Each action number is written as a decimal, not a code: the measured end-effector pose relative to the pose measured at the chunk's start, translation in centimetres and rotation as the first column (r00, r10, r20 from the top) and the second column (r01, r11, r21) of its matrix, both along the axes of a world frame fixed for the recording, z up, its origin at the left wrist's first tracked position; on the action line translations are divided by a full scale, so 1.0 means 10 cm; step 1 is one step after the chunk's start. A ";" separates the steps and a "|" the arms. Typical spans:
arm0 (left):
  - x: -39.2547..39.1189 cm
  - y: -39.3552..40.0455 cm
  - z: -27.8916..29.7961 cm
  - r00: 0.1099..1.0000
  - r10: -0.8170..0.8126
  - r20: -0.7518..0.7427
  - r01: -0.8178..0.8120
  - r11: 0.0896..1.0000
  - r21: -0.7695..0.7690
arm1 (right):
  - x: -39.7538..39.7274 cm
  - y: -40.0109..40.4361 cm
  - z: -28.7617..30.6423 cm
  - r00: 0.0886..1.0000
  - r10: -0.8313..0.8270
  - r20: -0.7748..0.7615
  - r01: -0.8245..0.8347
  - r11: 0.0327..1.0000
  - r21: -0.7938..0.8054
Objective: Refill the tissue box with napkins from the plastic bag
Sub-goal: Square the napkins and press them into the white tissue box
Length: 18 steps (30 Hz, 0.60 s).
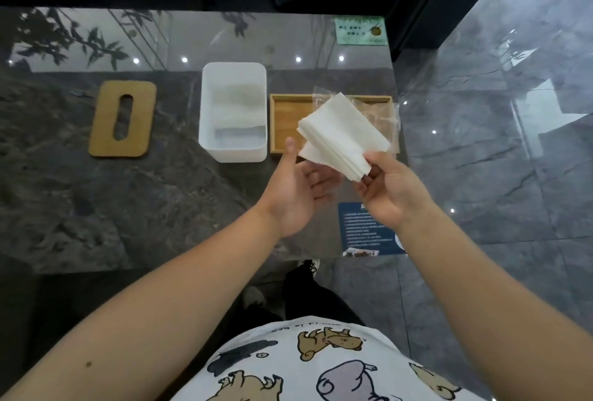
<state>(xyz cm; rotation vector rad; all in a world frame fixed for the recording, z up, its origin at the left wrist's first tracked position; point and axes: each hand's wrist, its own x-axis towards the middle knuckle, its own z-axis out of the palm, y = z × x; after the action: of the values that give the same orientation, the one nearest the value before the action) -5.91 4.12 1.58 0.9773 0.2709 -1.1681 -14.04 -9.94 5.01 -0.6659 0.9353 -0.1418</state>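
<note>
A white plastic tissue box (233,150) stands open on the dark marble table, with a few white napkins lying inside. Its wooden lid (141,118) with a long slot lies flat to the left. My right hand (393,195) pinches a stack of white napkins (341,134) by its near corner, held above the table to the right of the box. My left hand (296,190) is open, palm up, just under the stack's left edge, thumb pointing at the box. A clear plastic bag (382,112) lies crumpled in the wooden tray (287,121) behind the napkins.
A green card (361,31) lies at the table's far right corner and a blue printed sheet (365,234) at the near edge under my right wrist. The table's right edge (399,176) drops to a glossy grey floor.
</note>
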 end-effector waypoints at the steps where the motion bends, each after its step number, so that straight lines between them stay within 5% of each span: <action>1: -0.03 0.09 0.02 0.999 0.048 0.010 -0.047 0.998 -0.030 | -0.04 0.13 -0.03 1.000 0.014 -0.016 -0.014 1.000 -0.006; 10: -0.19 0.79 0.01 0.975 0.116 0.191 -0.109 0.993 -0.045 | -0.41 0.87 -0.13 0.961 0.261 -0.089 -0.273 0.947 -0.171; 13: -0.17 0.97 0.02 0.947 -0.005 0.320 -0.006 0.999 0.032 | -0.49 0.76 -0.11 0.867 0.412 -0.279 -0.494 0.784 -0.376; 18: -0.08 1.16 0.10 0.733 -0.320 0.600 0.259 0.947 0.189 | -0.32 0.60 0.01 0.663 0.696 -0.275 -0.709 0.467 -0.528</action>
<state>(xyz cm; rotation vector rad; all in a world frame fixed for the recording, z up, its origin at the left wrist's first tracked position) -6.74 15.77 2.62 1.4749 -0.3861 -1.0430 -17.22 -3.91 5.09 -1.6273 0.5411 0.3440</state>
